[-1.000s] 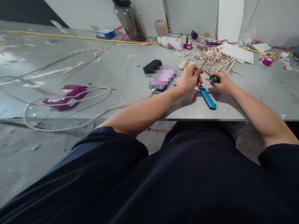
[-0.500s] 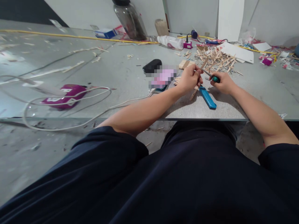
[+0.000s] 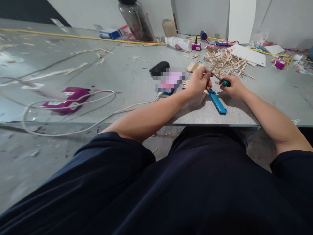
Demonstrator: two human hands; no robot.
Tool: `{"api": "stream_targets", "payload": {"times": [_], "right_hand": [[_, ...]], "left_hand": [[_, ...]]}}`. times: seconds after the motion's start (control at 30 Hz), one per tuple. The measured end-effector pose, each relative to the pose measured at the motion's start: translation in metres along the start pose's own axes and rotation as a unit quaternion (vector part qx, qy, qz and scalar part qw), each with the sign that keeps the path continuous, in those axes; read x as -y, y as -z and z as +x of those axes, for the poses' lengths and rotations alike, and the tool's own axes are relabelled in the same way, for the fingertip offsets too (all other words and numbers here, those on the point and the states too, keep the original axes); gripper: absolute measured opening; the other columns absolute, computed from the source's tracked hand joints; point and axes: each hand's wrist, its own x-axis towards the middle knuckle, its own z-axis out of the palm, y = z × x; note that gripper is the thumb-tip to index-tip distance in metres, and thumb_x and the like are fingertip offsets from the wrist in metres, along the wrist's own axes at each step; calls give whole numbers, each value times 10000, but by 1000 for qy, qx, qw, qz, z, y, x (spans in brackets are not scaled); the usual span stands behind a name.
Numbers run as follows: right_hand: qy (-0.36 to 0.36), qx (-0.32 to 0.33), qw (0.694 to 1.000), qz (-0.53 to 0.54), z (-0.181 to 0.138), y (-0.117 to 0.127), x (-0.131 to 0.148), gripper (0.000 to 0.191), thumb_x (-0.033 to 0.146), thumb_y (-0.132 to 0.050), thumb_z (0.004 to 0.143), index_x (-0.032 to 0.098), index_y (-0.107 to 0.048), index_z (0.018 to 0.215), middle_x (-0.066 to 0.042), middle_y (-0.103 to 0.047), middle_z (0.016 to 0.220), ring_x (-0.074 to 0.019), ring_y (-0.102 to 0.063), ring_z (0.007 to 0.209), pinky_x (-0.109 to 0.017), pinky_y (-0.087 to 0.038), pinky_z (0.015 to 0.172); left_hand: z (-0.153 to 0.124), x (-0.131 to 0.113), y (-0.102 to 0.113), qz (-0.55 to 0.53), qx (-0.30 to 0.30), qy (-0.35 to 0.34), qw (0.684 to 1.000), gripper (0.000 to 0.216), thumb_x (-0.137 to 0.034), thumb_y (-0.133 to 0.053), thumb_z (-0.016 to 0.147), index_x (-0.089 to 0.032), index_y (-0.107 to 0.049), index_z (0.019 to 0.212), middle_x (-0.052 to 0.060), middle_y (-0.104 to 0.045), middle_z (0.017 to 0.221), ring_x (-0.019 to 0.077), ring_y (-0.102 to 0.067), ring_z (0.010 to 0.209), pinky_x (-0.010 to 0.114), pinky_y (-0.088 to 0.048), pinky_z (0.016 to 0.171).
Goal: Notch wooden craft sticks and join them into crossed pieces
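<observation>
My left hand (image 3: 201, 81) is closed in a pinch on a flat wooden stick (image 3: 214, 66), whose far end points up and to the right. In my right hand (image 3: 233, 86) sits a tool with a green-and-black handle (image 3: 225, 83); its thin metal shaft (image 3: 216, 76) reaches left to the stick by my left fingertips. Whether the tip touches the wood I cannot tell. A blue utility knife (image 3: 217, 101) lies on the table just below my hands. Several thin sticks (image 3: 202, 98) lie partly hidden under my left hand.
Beyond my hands spreads a pile of wooden sticks (image 3: 228, 62). To the left lie a phone (image 3: 171, 81), a black case (image 3: 159, 68) and a purple packet (image 3: 69, 99) with a white cable (image 3: 117, 112). A plastic bottle (image 3: 178, 43) and large jar (image 3: 137, 23) are at the back.
Both hands, the stick and the tool hold nearly the same position. Only a slight shift of the whole view shows.
</observation>
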Motion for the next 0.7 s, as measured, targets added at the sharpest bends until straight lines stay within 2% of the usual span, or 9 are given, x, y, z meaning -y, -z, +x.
{"api": "stream_targets", "payload": {"times": [0.17, 0.3, 0.7], "right_hand": [[-1, 16, 1000, 5, -1, 2, 2, 305, 562, -756, 904, 282, -650, 960, -82, -779, 1003, -310, -615, 979, -536, -498, 1019], [-2, 13, 1000, 7, 0, 1, -1, 317, 584, -773, 856, 302, -669, 955, -66, -770, 970, -313, -614, 969, -546, -504, 997], [13, 11, 1000, 9, 1, 0, -10, 206, 430, -755, 833, 303, -732, 993, -53, -759, 946, -336, -699, 955, -547, -565, 953]], "left_hand": [[-1, -2, 1, 1, 2, -4, 1000, 214, -207, -541, 1196, -270, -635, 1015, -30, -695, 673, 111, -589, 517, 234, -492, 547], [0, 0, 1, 3, 2, -14, 1000, 226, -194, -515, 1195, -264, -639, 1019, -38, -676, 662, 111, -614, 534, 237, -512, 584], [1, 4, 3, 25, 5, -33, 999, 184, -239, -565, 1212, -251, -664, 1058, -50, -647, 642, 106, -593, 501, 229, -499, 560]]}}
